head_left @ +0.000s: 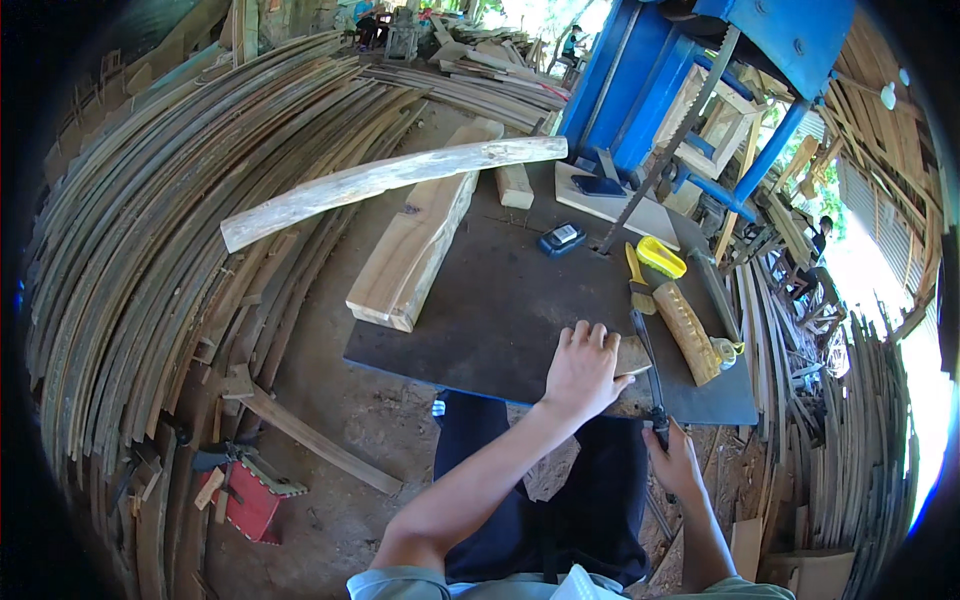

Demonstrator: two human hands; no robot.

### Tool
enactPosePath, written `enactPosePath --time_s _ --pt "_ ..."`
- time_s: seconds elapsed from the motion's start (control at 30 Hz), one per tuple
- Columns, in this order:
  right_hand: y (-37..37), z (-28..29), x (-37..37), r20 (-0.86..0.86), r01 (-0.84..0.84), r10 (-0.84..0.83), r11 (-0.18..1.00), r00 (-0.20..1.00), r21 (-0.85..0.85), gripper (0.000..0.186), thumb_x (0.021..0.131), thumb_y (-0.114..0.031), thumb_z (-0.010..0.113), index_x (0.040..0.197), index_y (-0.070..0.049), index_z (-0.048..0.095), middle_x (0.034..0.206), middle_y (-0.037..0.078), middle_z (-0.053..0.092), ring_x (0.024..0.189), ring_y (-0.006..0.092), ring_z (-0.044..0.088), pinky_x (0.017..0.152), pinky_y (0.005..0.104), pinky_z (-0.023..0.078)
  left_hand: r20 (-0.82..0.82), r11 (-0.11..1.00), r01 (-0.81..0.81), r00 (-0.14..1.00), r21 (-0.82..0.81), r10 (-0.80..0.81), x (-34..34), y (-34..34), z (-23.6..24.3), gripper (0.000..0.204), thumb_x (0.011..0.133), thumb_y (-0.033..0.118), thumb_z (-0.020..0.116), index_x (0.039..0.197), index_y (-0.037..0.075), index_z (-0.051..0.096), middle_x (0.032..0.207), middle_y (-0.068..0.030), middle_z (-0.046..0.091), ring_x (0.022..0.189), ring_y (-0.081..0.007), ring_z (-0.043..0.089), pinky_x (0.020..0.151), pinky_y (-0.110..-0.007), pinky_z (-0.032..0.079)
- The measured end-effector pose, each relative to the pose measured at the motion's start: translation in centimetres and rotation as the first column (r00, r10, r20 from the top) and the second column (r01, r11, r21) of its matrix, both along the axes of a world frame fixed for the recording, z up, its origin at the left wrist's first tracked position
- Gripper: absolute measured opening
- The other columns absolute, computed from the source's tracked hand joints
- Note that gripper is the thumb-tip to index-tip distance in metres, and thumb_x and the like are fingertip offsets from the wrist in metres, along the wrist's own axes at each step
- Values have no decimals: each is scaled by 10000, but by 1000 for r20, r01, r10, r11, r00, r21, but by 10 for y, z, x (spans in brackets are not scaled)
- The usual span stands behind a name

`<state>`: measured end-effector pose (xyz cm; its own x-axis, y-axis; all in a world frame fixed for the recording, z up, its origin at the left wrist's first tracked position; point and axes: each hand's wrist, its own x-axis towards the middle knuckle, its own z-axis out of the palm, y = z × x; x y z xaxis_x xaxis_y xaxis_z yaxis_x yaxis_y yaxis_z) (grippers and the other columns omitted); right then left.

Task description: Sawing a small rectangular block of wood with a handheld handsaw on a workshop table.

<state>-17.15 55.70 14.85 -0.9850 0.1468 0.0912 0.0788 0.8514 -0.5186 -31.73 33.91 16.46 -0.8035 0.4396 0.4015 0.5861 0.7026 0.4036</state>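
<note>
My left hand (585,370) lies over the near edge of the dark saw table (500,330), its fingers wrapped round a short wood block (632,354). Most of that block is hidden under the hand. Just below the table's edge, my right hand (677,462) grips the black handle of a knife (650,366). Its long narrow blade points away from me and runs along the right side of the block; whether the two touch I cannot tell. Close by on the right are a flat paintbrush (641,293) and a curved, notched wood piece (686,332).
The blue bandsaw (625,90) has its toothed blade (672,145) upright through the table. A thick timber (415,245) and a long curved plank (390,183) lie at left. Near the blade are a yellow oval brush (660,257), small dark device (562,239) and phone (597,186).
</note>
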Motion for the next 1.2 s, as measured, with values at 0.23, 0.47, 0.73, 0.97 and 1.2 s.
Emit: enactPosePath --time_s 0.23,0.47,0.73,0.97,1.2 --pt "8 -12 12 60 57 -46 981 997 -187 269 1089 -239 646 1146 22 619 822 221 665 722 351 649 694 440 500 -14 1000 -11 1000 21 12 4 -1 -2 628 916 547 781 1297 54 707 1207 -116 660 1196 -281 600 1024 -429 477" --pt "11 -20 30 76 102 -80 926 994 -363 261 1101 -213 622 1235 11 632 717 74 604 629 180 583 595 377 463 -84 998 27 996 56 -22 10 4 -3 629 912 585 767 1241 50 737 1198 -128 675 1193 -310 617 1033 -441 483" --pt "-19 -23 6 -324 -53 55 998 944 15 376 1076 -174 643 1263 136 543 719 315 641 677 520 654 587 565 502 -131 999 18 991 -50 -24 -6 -1 15 551 833 510 872 1179 95 765 1104 -92 700 1078 -323 674 953 -478 533" --pt "-17 -19 3 -196 -3 -33 984 980 -178 257 1091 -218 612 1026 10 513 572 243 577 558 467 636 531 557 491 -195 990 103 973 -93 -120 -12 17 7 604 814 518 896 1209 81 761 1085 -57 678 1059 -285 669 942 -459 519" --pt "-23 -6 5 -64 -7 -4 986 998 -168 242 1069 -207 648 1065 20 565 573 243 568 567 473 630 533 560 468 -115 993 91 988 -73 -99 -6 12 6 611 819 514 905 1226 79 766 1059 -62 672 1042 -290 668 950 -466 541"
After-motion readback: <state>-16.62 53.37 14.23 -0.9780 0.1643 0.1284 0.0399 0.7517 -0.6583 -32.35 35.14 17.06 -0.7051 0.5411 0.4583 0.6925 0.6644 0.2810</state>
